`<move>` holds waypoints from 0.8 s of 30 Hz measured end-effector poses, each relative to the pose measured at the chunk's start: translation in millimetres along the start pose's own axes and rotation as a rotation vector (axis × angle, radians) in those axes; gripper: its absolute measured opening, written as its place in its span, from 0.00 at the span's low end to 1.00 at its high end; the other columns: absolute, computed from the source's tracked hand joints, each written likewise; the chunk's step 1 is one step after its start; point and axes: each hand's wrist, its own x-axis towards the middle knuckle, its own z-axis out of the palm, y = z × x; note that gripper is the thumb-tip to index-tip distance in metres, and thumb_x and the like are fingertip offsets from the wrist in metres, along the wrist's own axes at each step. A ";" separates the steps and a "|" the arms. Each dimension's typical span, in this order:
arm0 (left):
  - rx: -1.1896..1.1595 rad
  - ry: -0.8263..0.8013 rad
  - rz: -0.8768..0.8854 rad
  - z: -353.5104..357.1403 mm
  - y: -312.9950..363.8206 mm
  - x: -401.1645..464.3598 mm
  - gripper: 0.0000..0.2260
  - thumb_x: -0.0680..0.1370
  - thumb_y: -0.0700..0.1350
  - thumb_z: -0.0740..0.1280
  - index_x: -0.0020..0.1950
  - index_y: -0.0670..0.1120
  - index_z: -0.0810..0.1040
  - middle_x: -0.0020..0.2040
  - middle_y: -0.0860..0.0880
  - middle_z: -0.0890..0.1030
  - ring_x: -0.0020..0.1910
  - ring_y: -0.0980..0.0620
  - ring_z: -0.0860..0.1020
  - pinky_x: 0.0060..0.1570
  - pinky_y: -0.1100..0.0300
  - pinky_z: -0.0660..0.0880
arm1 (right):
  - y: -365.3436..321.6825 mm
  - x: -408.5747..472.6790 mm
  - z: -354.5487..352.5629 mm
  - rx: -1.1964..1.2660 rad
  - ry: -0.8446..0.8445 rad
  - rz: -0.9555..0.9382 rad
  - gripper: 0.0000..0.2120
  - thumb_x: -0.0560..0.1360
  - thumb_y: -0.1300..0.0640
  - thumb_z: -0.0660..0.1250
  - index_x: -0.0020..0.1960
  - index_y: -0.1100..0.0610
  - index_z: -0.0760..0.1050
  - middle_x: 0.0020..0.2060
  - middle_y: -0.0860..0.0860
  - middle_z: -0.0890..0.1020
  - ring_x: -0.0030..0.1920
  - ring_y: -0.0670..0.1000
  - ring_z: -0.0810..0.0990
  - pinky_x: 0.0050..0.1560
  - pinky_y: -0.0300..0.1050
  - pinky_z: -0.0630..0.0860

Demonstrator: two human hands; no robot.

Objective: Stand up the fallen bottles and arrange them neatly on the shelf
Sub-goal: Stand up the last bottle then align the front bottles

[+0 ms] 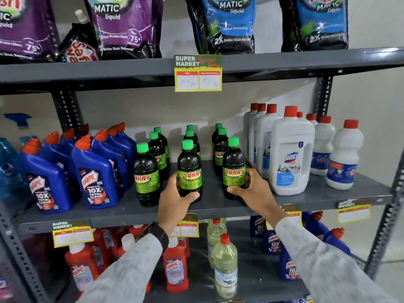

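Several dark Sunny bottles with green caps stand upright in three rows on the grey middle shelf (214, 207). My left hand (175, 199) grips the front bottle of the middle row (189, 167) around its lower body. My right hand (249, 189) wraps the base of the front bottle of the right row (234, 166). The front bottle of the left row (147, 173) stands untouched to the left. No bottle on this shelf lies on its side.
Blue Harpic bottles (94, 171) crowd the shelf's left; white Domex jugs (290, 156) and white bleach bottles (344, 156) stand on the right. Detergent pouches (124, 25) fill the top shelf. Red Harpic bottles (176, 266) and pale liquid bottles (225, 263) stand below. A price tag (197, 73) hangs overhead.
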 end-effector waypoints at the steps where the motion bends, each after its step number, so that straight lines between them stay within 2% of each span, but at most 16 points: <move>1: 0.003 0.003 -0.001 -0.3 0.0 0.1 0.39 0.71 0.46 0.79 0.78 0.52 0.65 0.61 0.58 0.78 0.62 0.56 0.77 0.65 0.58 0.72 | 0.2 -0.5 -1.1 0.000 -0.004 -0.003 0.37 0.67 0.48 0.84 0.71 0.55 0.72 0.60 0.49 0.85 0.57 0.48 0.82 0.56 0.39 0.74; 5: 0.003 0.004 -0.003 -0.6 1.2 -0.3 0.39 0.71 0.46 0.79 0.78 0.53 0.65 0.59 0.61 0.78 0.59 0.61 0.77 0.63 0.61 0.71 | 0.4 -2.2 -2.2 0.012 -0.023 -0.010 0.38 0.68 0.49 0.83 0.73 0.55 0.71 0.60 0.48 0.84 0.58 0.47 0.82 0.56 0.37 0.74; 8: -0.009 0.004 -0.002 0.3 1.5 -1.4 0.38 0.71 0.45 0.79 0.77 0.53 0.66 0.56 0.67 0.77 0.54 0.75 0.75 0.56 0.73 0.69 | 2.2 -3.5 -0.5 0.042 -0.030 -0.017 0.37 0.69 0.50 0.83 0.73 0.54 0.71 0.61 0.46 0.84 0.58 0.46 0.82 0.56 0.35 0.73; 10: -0.006 -0.001 0.000 -0.1 1.7 -1.9 0.37 0.71 0.45 0.79 0.77 0.53 0.66 0.56 0.69 0.76 0.52 0.80 0.73 0.52 0.77 0.68 | 3.5 -3.5 -0.9 0.047 -0.049 -0.018 0.36 0.70 0.51 0.83 0.73 0.53 0.71 0.60 0.45 0.83 0.59 0.46 0.82 0.58 0.37 0.74; 15: -0.002 0.003 -0.001 -2.8 2.5 -2.7 0.38 0.71 0.44 0.79 0.77 0.52 0.65 0.58 0.63 0.78 0.55 0.74 0.74 0.55 0.72 0.68 | 1.7 -3.6 0.1 0.052 -0.091 -0.023 0.35 0.71 0.52 0.82 0.74 0.53 0.70 0.62 0.46 0.83 0.62 0.48 0.81 0.67 0.48 0.76; 18: 0.009 0.008 -0.002 -2.6 1.7 -2.1 0.38 0.71 0.45 0.79 0.77 0.52 0.65 0.56 0.67 0.76 0.55 0.75 0.74 0.57 0.71 0.69 | 3.6 -3.8 0.7 0.053 -0.089 -0.014 0.37 0.71 0.51 0.81 0.75 0.54 0.69 0.63 0.46 0.83 0.63 0.48 0.81 0.67 0.48 0.76; 20: 0.021 0.002 -0.002 -1.9 3.5 -3.2 0.38 0.71 0.45 0.79 0.78 0.53 0.65 0.56 0.68 0.76 0.56 0.73 0.74 0.62 0.65 0.72 | 2.8 -4.9 -1.2 0.054 -0.086 -0.010 0.38 0.72 0.50 0.81 0.76 0.53 0.68 0.63 0.46 0.82 0.63 0.47 0.81 0.68 0.48 0.76; 22: 0.019 -0.010 0.006 -3.0 5.4 -4.8 0.39 0.71 0.46 0.79 0.78 0.53 0.64 0.58 0.65 0.77 0.60 0.67 0.76 0.65 0.60 0.73 | 2.4 -7.0 -3.0 0.055 -0.100 -0.016 0.41 0.72 0.50 0.80 0.79 0.52 0.65 0.66 0.46 0.81 0.66 0.48 0.79 0.69 0.47 0.74; 24: 0.026 -0.011 0.009 -6.8 9.8 -11.3 0.42 0.72 0.48 0.78 0.81 0.52 0.60 0.66 0.58 0.78 0.66 0.59 0.76 0.70 0.55 0.72 | -6.1 -13.6 -6.4 0.062 -0.123 0.002 0.45 0.74 0.49 0.79 0.83 0.53 0.58 0.71 0.48 0.78 0.70 0.50 0.76 0.72 0.49 0.71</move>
